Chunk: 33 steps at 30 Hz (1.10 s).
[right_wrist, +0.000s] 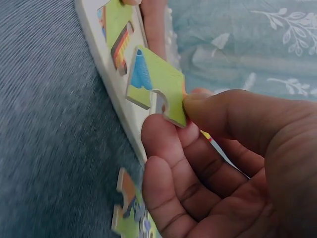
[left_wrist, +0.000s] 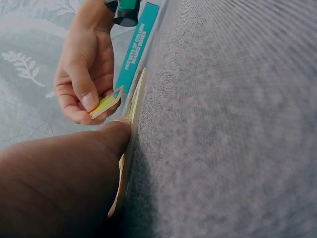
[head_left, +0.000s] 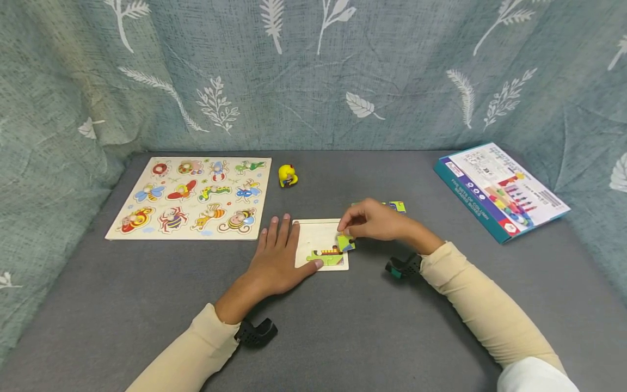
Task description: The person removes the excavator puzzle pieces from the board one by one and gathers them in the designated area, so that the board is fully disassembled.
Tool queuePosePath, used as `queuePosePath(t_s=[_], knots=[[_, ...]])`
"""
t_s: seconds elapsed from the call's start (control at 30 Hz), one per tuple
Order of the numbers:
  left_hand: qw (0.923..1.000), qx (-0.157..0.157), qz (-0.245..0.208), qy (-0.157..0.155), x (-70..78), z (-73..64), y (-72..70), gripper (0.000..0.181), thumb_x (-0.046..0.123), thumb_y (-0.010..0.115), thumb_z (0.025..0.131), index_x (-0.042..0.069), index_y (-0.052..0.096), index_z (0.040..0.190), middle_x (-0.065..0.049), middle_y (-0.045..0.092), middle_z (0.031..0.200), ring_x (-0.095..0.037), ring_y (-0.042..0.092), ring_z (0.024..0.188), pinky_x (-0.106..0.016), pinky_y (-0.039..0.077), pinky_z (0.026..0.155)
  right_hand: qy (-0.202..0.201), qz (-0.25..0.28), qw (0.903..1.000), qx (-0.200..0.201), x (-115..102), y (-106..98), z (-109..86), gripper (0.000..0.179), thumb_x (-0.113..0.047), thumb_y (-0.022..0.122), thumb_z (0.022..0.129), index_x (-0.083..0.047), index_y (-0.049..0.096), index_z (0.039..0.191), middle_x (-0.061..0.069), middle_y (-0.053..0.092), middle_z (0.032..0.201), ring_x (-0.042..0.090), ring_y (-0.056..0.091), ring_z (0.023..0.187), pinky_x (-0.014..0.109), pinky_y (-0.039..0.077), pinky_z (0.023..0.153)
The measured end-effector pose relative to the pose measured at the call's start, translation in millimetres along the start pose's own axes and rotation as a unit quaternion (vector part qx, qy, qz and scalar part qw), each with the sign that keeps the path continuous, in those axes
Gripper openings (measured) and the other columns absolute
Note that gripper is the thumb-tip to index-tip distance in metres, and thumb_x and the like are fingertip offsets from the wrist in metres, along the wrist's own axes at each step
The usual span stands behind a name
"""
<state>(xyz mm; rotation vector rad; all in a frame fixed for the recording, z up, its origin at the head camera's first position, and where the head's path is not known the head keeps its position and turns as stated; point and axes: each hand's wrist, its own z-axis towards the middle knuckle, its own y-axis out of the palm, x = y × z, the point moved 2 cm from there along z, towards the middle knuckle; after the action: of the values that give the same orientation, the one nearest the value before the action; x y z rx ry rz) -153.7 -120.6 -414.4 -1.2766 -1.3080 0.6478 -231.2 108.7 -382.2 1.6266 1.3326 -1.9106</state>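
My right hand (head_left: 376, 220) pinches a green puzzle piece with a blue patch (right_wrist: 159, 82) between thumb and fingers, held just over the right side of a small wooden puzzle tray (head_left: 313, 231). Flat on the tray's left edge lies my left hand (head_left: 276, 260), fingers spread and straight, the thumb resting along the tray's lower part. Joined pieces (head_left: 325, 259) with green and a striped red-yellow picture sit in the tray's lower section. Beyond the right hand, several loose puzzle pieces (head_left: 399, 206) lie on the table, partly hidden by that hand.
A large insect picture board (head_left: 188, 198) lies at the left. A small yellow toy (head_left: 287, 176) stands beside its upper right corner. At the right rests a teal-edged box (head_left: 502, 190). A leaf-patterned curtain (head_left: 313, 76) hangs behind the grey table (head_left: 333, 332).
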Motion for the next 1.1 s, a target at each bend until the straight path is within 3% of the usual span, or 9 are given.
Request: queuePosePath(t_s=[0.67,1.1], knots=[[1.0000,0.003,-0.001,-0.002,0.1,0.0,-0.2,0.101,0.068,0.046,0.090,0.002,0.008,0.155,-0.019,-0.005,0.161,-0.036,-0.012,0.145,-0.053,-0.002,0.113,0.026,-0.033,0.9991,0.000,8,-8,-21.4,0.010,0.002,0.063,0.091,0.004,0.071,0.097,0.005,0.068,0.089,0.017,0.062,0.079,0.029,0.051,0.070],[1.0000,0.004,-0.003,0.000,0.6,-1.1,-0.5,0.100,0.068,0.046,0.090,0.002,0.008,0.156,-0.019,-0.004,0.161,-0.036,-0.012,0.145,-0.052,-0.002,0.114,0.038,-0.025,0.9989,0.008,10,-14,-28.7,0.010,0.003,0.064,0.091,0.007,0.070,0.098,0.012,0.069,0.097,0.017,0.063,0.081,0.031,0.053,0.070]])
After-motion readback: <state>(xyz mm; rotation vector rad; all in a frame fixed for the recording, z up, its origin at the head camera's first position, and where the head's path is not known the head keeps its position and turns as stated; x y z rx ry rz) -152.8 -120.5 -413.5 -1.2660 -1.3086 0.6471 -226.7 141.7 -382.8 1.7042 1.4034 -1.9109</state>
